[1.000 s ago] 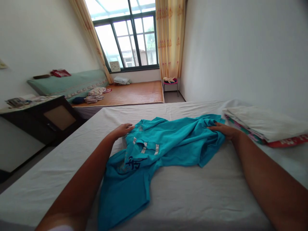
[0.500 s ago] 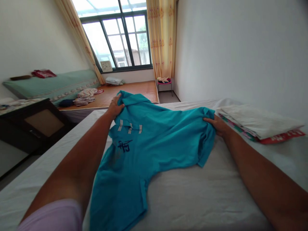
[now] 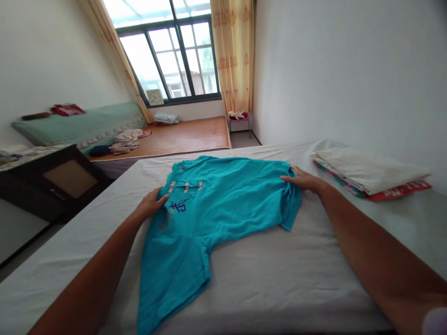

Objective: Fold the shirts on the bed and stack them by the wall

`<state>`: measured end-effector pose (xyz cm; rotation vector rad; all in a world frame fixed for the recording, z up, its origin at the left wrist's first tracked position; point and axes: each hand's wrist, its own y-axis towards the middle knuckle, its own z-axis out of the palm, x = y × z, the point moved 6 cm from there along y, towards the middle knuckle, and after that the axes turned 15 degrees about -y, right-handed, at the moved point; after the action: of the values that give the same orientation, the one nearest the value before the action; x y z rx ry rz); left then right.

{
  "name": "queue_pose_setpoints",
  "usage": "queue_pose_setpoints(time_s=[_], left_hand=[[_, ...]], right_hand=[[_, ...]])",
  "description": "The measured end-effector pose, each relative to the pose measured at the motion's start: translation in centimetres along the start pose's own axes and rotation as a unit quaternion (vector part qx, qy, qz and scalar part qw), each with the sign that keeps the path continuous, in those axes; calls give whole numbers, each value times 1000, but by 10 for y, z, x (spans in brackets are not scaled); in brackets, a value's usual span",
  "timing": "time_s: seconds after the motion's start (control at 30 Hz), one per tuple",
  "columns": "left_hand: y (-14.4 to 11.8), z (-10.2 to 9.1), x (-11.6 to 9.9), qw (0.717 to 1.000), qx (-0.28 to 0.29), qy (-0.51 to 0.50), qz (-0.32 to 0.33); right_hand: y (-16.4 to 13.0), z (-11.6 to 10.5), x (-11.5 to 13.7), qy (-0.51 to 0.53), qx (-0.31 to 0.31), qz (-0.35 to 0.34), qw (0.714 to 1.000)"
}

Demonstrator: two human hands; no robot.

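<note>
A turquoise polo shirt point(image 3: 223, 204) with a dark blue chest print and pale button strips lies spread on the white bed sheet point(image 3: 279, 279). My left hand point(image 3: 151, 204) rests flat on the shirt's left edge near the print, fingers loosely together. At the shirt's right side my right hand point(image 3: 303, 180) presses on the bunched hem, and whether it pinches the cloth I cannot tell. One sleeve trails toward me at the lower left.
A folded stack of white and patterned cloth point(image 3: 370, 173) sits on the bed at the right by the wall. A dark cabinet point(image 3: 56, 181) stands left of the bed. Beyond are a bamboo-mat platform point(image 3: 185, 136), a green mattress point(image 3: 77, 125), a small stool point(image 3: 239, 119) and the window.
My left hand lifted the shirt's collar end up and away, then laid it down flat on the sheet. The crumpled shirt now lies spread out. My right hand stayed at the hem.
</note>
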<state>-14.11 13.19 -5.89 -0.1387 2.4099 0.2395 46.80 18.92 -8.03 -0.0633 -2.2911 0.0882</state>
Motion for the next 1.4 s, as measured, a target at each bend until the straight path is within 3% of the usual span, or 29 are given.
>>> queue_pose_setpoints(time_s=[0.13,0.2,0.3,0.37,0.47,0.53,0.6,0.67,0.73,0.87,1.03,1.13,1.23,1.3,1.4], left_hand=[[-20,6,-5,999,-6,36,20],[-24,0,-10,998,-14,48,29],[-24,-21,-10,994,-78,65,32],[-24,-32,-5,993,-94,62,33],[-35,-39,-7,994,-62,44,76],[-54,-37,-14,995,19,4,98],[-83,-28,-22,978,183,-42,90],[-120,-23,-31,935,336,-55,95],[-148,-26,-37,906,403,-38,124],[-167,-37,-29,908,395,-27,138],[-156,-29,-17,933,326,-29,150],[-147,-20,-23,953,262,-31,151],[-147,-24,-28,960,240,-62,133],[-151,-34,-27,953,262,-101,110],[-156,-55,-25,944,290,-122,99]], right_hand=[[-14,15,31,-21,12,-130,991],[-22,18,37,-18,54,-154,986],[-33,6,30,-11,103,-157,982],[-37,-14,15,-16,78,-131,988],[-50,-41,-3,-80,-21,-106,991],[-67,-45,-2,-121,-36,-135,983],[-88,-32,7,-135,42,-192,971],[-111,-12,18,-149,152,-258,942],[-126,2,23,-178,205,-307,912],[-122,12,18,-196,136,-321,916],[-114,14,23,-140,67,-314,937],[-117,0,29,-43,55,-264,962],[-120,-27,25,42,42,-203,977],[-123,-43,19,60,64,-186,979],[-131,-51,9,34,181,-178,966]])
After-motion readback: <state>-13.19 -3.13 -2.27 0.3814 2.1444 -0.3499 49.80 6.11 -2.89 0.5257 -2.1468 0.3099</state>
